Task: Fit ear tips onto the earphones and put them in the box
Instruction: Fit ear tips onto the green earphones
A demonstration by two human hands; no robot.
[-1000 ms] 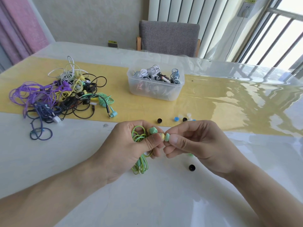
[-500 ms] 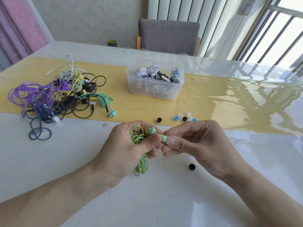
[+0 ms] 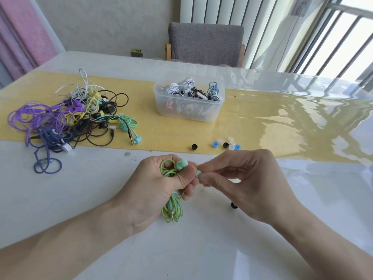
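between the fingertips: mint ear tip (image 3: pixel 198 173), pinched by right hand (image 3: pixel 248 184)
left hand (image 3: pixel 161 190): fingers curled round green earphones (image 3: pixel 171 207), one bud (image 3: pixel 181 164) above thumb
beyond the fingers: box (image 3: pixel 188 102) on desk (image 3: pixel 80 188), loose tips (image 3: pixel 226 145)
left of the fingers: tangled earphone pile (image 3: pixel 70 118)

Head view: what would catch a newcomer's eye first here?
First, the two hands meeting low in the middle: the left hand grips a coiled green earphone cable, while the right hand pinches a mint ear tip beside it. Next, the tangled heap of earphones at far left, and the clear box of wound earphones beyond the hands.
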